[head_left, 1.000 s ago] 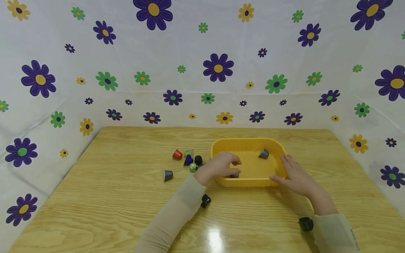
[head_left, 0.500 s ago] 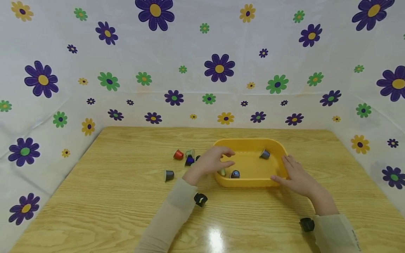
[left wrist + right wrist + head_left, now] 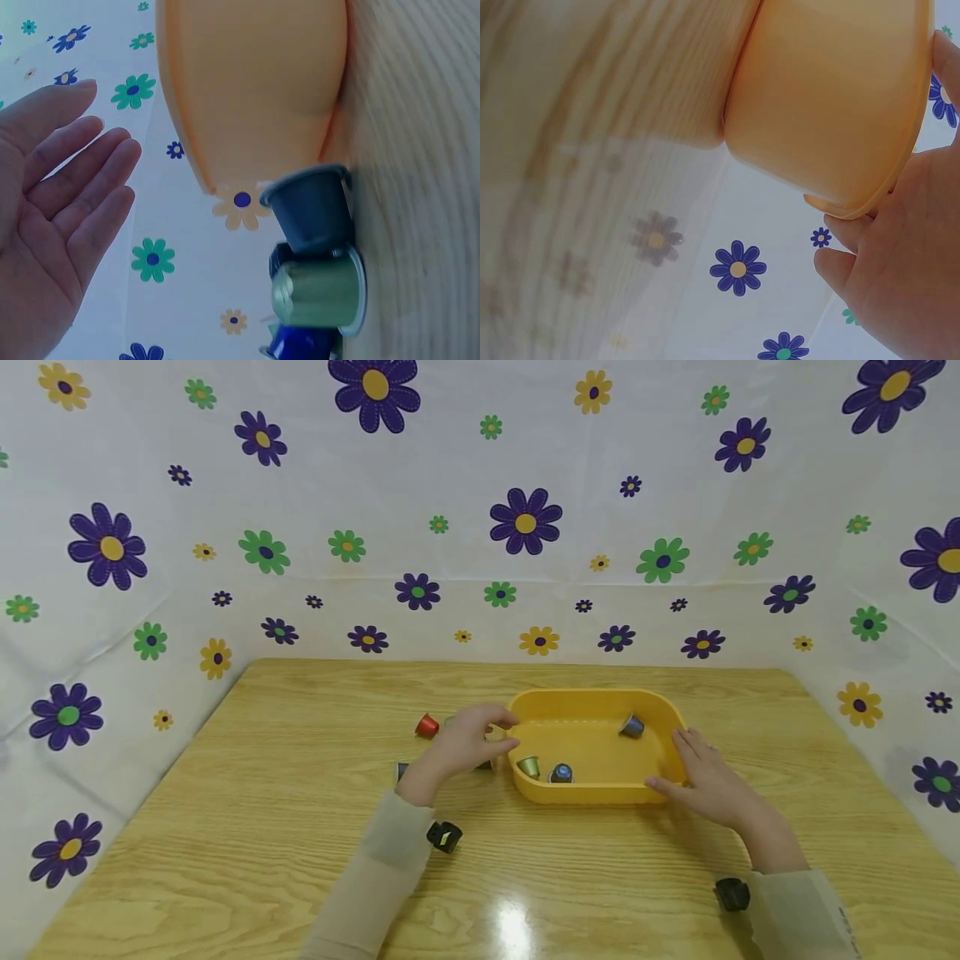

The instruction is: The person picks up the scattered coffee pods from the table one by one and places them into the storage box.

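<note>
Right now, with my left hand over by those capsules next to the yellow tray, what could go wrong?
The green capsule and dark capsule appear to touch, so grabbing one with the left hand might knock the other away. The right hand rests on the rim of the yellow tray; leaning harder could shift it, and the gold capsule inside might roll.

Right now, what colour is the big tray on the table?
The tray is yellow; it shows best in the head view.
</note>
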A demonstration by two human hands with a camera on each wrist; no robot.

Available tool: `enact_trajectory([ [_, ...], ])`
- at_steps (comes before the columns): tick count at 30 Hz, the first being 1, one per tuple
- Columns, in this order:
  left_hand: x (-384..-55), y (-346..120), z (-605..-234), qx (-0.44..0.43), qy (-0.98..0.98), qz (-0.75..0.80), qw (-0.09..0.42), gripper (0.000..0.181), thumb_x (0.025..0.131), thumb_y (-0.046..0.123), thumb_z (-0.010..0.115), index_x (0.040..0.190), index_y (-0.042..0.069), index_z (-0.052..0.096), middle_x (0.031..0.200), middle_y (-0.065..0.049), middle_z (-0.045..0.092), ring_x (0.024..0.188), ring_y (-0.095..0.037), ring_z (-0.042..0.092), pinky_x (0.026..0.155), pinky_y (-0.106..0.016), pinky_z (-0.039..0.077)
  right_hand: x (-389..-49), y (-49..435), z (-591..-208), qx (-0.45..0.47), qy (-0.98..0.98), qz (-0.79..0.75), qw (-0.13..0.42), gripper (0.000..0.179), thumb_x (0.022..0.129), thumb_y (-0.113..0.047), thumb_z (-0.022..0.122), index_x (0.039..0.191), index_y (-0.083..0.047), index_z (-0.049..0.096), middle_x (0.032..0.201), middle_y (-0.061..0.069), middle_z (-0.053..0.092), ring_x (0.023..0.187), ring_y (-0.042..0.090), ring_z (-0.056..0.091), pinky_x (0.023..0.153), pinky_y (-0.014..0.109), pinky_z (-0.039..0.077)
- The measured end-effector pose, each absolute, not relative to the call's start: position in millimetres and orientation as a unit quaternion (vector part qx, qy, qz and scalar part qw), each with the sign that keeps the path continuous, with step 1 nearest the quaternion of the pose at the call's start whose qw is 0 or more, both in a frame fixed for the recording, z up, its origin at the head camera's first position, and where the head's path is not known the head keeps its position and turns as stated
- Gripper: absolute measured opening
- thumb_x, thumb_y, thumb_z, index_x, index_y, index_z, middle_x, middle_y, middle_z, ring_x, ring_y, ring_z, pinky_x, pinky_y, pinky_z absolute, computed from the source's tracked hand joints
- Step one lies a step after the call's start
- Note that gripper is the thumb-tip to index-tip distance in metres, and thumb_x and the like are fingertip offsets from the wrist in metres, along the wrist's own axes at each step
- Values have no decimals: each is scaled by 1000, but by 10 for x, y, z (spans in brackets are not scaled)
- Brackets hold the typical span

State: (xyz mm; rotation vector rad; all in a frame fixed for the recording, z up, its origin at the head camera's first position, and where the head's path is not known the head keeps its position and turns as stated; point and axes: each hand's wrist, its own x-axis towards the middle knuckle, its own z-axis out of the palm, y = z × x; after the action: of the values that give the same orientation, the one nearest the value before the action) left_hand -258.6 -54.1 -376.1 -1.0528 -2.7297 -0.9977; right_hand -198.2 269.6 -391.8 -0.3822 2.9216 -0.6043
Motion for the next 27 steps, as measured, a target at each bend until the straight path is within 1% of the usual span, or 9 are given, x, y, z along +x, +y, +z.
enact_trajectory([
  [5, -2603, -649, -3800, -332, -884, -327, 31, 29, 74, 26, 54, 96, 8, 55, 94, -5, 54, 85, -10, 47, 71, -24, 39, -1976, 2692, -3909, -126, 969, -203, 65, 86, 72, -55, 38, 125, 4, 3, 127, 22, 0, 113, 36, -2, 85, 51, 6],
  [9, -2606, -691, -3817, -328, -887, -323, 28, 28, 74, 23, 55, 96, 6, 56, 93, -6, 54, 84, -10, 48, 71, -24, 39, -1973, 2684, -3904, -124, 969, -203, 68, 87, 72, -55, 38, 125, 4, 3, 127, 23, 0, 113, 36, -1, 85, 51, 7],
  [18, -2624, -710, -3871, -319, -909, -269, 6, 29, 73, 22, 55, 95, 4, 55, 92, -7, 55, 83, -16, 49, 71, -26, 39, -1972, 2677, -3908, -125, 968, -205, 68, 86, 72, -55, 38, 124, 5, 4, 127, 23, 0, 113, 36, -2, 85, 51, 7],
  [19, -2625, -710, -3875, -320, -910, -262, 4, 28, 73, 21, 56, 95, 4, 56, 92, -7, 55, 83, -16, 49, 71, -27, 38, -1972, 2678, -3909, -125, 968, -205, 68, 86, 72, -55, 38, 124, 5, 4, 127, 23, 0, 113, 36, -2, 85, 51, 7],
  [22, -2626, -711, -3885, -321, -917, -237, 2, 28, 71, 19, 58, 95, 3, 56, 91, -7, 55, 84, -16, 49, 80, -30, 32, -1974, 2682, -3913, -126, 969, -204, 66, 86, 72, -55, 38, 125, 5, 3, 127, 23, 0, 113, 35, -2, 86, 50, 7],
  [25, -2629, -713, -3895, -320, -921, -220, -3, 30, 70, 19, 60, 95, 4, 56, 91, -5, 55, 84, -14, 49, 85, -31, 28, -1975, 2688, -3916, -129, 968, -204, 65, 86, 72, -55, 38, 125, 4, 4, 127, 22, 0, 113, 35, -2, 85, 51, 7],
  [26, -2632, -713, -3902, -321, -922, -217, -5, 30, 70, 19, 60, 95, 4, 56, 91, -5, 55, 85, -14, 49, 85, -30, 28, -1976, 2690, -3917, -129, 969, -203, 64, 86, 72, -55, 38, 125, 5, 4, 127, 23, 0, 113, 35, -2, 85, 51, 7],
  [27, -2635, -713, -3910, -321, -922, -217, -6, 30, 70, 19, 59, 96, 4, 56, 92, -4, 55, 85, -13, 49, 83, -30, 30, -1976, 2692, -3918, -130, 969, -203, 63, 86, 72, -55, 38, 125, 4, 4, 127, 22, 0, 113, 35, -2, 85, 51, 7],
])
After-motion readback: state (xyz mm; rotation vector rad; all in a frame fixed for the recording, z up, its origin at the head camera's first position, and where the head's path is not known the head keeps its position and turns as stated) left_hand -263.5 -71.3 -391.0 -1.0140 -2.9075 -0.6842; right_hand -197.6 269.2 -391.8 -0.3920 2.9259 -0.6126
